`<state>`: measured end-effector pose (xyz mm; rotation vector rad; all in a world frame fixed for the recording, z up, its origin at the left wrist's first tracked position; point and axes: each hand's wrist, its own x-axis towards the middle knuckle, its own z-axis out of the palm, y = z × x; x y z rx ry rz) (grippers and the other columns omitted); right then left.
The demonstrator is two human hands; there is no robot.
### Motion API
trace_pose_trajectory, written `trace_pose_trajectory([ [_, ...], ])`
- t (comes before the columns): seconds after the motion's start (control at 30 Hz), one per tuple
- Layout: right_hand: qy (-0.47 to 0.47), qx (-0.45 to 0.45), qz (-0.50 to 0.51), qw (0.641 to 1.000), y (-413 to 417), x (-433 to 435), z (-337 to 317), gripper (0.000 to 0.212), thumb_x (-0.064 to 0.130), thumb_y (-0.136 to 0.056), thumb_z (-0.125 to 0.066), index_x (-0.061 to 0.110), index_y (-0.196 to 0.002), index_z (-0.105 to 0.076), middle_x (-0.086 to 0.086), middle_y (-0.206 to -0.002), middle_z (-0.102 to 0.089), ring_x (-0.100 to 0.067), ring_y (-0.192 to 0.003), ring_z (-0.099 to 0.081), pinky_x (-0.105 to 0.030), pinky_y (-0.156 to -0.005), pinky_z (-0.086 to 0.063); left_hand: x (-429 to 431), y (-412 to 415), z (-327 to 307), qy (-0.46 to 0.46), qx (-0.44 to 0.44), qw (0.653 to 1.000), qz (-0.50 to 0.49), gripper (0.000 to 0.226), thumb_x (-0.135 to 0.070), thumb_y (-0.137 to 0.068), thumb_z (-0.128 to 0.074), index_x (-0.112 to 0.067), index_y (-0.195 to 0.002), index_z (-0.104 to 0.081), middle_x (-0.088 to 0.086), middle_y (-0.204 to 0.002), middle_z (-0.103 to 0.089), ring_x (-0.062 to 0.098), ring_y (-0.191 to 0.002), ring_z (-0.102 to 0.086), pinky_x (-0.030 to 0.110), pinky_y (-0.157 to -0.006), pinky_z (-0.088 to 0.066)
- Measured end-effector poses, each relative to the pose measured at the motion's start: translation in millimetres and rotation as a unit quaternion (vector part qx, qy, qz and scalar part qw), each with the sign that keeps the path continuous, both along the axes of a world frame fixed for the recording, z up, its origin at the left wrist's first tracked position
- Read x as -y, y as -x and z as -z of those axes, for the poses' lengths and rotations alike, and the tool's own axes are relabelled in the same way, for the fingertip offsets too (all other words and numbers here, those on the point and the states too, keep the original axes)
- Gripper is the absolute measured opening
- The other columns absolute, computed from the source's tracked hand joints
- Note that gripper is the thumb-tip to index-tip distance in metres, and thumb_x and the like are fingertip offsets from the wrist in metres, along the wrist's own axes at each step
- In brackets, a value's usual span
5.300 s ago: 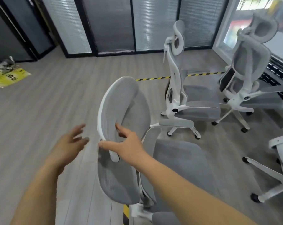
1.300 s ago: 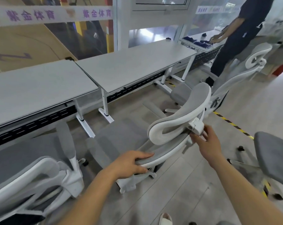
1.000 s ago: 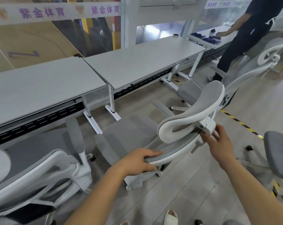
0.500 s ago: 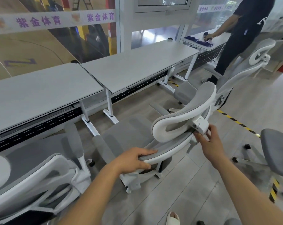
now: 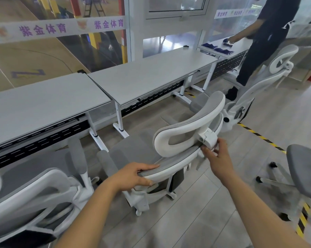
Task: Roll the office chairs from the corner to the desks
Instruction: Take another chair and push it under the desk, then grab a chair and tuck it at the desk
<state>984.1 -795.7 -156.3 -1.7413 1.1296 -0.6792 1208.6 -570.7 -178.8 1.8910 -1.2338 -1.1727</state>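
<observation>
While left hand [image 5: 133, 176] clasps chair [image 5: 192, 122] back rim, right hand [image 5: 217, 158] pinching headrest mount: seat lies ahead of both grips, pointing at desk [image 5: 151, 76] beyond; straight push likely.

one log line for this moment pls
left hand grips backrest rim | right hand holds headrest bracket | chair faces middle desk
</observation>
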Motion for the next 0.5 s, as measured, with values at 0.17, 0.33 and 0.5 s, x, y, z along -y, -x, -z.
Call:
trace_pose_trajectory([
  [0.17,0.054,-0.009,-0.018,0.998,1,6,3,0.047,0.037,-0.088,-0.066,0.027,-0.128,-0.043,0.009,-0.123,-0.048,-0.014,-0.115,-0.046,-0.043,-0.102,-0.041,-3,8,-6,-0.007,0.007,0.999,-0.031,0.06,-0.024,-0.08,-0.079,-0.052,-0.128,-0.055,-0.029,-0.13,-0.055,-0.015,-0.116,-0.05,0.007,-0.097,-0.036],
  [0.33,0.025,0.0,-0.128,0.991,25,8,3,0.081,0.048,-0.084,-0.067,0.041,-0.148,-0.018,0.017,-0.154,-0.026,-0.008,-0.141,-0.026,-0.042,-0.114,-0.029,-18,30,-19,-0.01,0.047,0.99,-0.133,0.062,-0.062,-0.064,-0.079,-0.062,-0.121,-0.054,-0.031,-0.13,-0.053,-0.008,-0.121,-0.05,0.02,-0.105,-0.038],
  [0.5,-0.035,0.019,-0.211,0.977,74,-46,28,0.099,0.063,-0.072,-0.071,0.057,-0.146,-0.004,0.026,-0.158,-0.003,0.004,-0.145,-0.005,-0.037,-0.119,-0.018,-39,114,-30,0.068,0.064,0.917,-0.389,0.085,-0.052,-0.071,-0.076,-0.053,-0.143,-0.031,-0.025,-0.152,-0.024,-0.002,-0.137,-0.024,0.029,-0.112,-0.023],
])
